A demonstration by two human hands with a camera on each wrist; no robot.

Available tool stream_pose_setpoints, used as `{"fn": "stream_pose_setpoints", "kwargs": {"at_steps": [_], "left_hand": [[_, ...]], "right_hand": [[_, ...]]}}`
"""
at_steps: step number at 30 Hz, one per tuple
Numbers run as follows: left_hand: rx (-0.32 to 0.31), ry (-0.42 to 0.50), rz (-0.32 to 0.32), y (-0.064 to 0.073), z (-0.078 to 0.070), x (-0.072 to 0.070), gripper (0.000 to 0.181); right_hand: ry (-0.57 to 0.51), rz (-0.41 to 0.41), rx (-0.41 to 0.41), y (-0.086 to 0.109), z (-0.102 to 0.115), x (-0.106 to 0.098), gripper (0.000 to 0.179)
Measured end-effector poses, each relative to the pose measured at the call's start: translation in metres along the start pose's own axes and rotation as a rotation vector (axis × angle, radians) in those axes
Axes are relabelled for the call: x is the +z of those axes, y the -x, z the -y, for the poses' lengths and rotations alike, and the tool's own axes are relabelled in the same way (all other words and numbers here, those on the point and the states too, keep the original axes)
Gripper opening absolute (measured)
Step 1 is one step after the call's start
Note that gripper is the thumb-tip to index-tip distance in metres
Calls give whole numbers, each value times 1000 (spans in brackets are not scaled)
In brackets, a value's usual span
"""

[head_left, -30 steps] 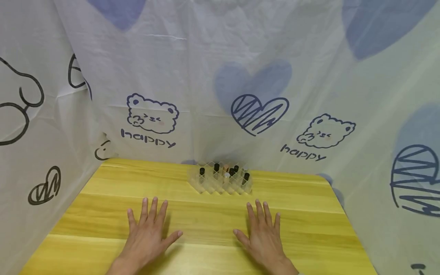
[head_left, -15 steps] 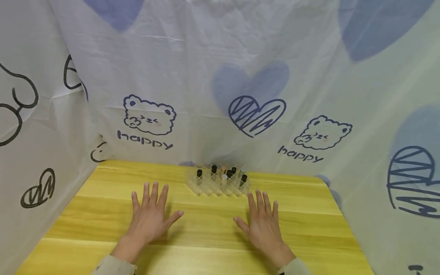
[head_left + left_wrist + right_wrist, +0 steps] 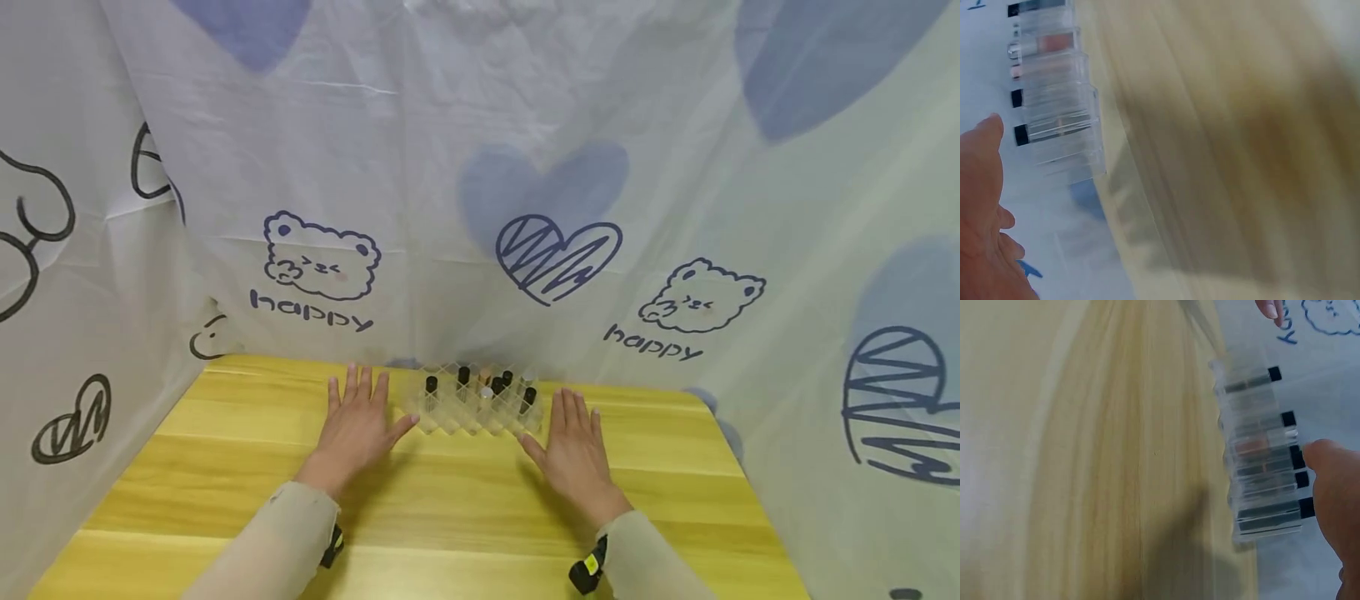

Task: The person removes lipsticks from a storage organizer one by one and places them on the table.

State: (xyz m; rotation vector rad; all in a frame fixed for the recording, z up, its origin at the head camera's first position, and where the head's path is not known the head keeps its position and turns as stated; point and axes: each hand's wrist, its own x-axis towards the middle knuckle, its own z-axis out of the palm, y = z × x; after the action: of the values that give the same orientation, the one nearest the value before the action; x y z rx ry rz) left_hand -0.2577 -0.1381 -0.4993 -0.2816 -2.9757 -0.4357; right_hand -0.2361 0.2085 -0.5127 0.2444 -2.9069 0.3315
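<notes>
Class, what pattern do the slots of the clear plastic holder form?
The holder shows a diamond lattice, clearest in the head view.

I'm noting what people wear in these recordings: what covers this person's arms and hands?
The left hand and right hand are bare. The left sleeve and right sleeve are pale beige. Near each cuff sits a small black device with a yellow patch.

Location: booth (image 3: pixel 82 292) screened by printed cloth (image 3: pixel 427 158) beyond left grip (image 3: pixel 356 430) and right grip (image 3: pixel 578 454), wood-grain counter (image 3: pixel 465 508) beneath; room type indeterminable.
</notes>
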Motion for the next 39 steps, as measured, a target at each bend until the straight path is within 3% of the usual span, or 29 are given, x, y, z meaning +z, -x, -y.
{"fn": "stream_pose_setpoints", "kwargs": {"at_steps": [5, 10, 24, 28, 39], "left_hand": [[20, -14, 3, -26, -2, 14, 91], [40, -47, 9, -41, 0, 26, 87], [45, -44, 99, -47, -1, 32, 83], [48, -41, 124, -43, -3, 30, 79], [61, -43, 108, -31, -3, 32, 78]], "right_hand": [[14, 47, 22, -14, -2, 11, 97], [-6, 74, 24, -21, 0, 18, 95], [-10, 155, 31, -25, 1, 29, 99], [-20, 152, 27, -23, 3, 31, 98], [1, 157, 19, -13, 6, 28, 98]]}}
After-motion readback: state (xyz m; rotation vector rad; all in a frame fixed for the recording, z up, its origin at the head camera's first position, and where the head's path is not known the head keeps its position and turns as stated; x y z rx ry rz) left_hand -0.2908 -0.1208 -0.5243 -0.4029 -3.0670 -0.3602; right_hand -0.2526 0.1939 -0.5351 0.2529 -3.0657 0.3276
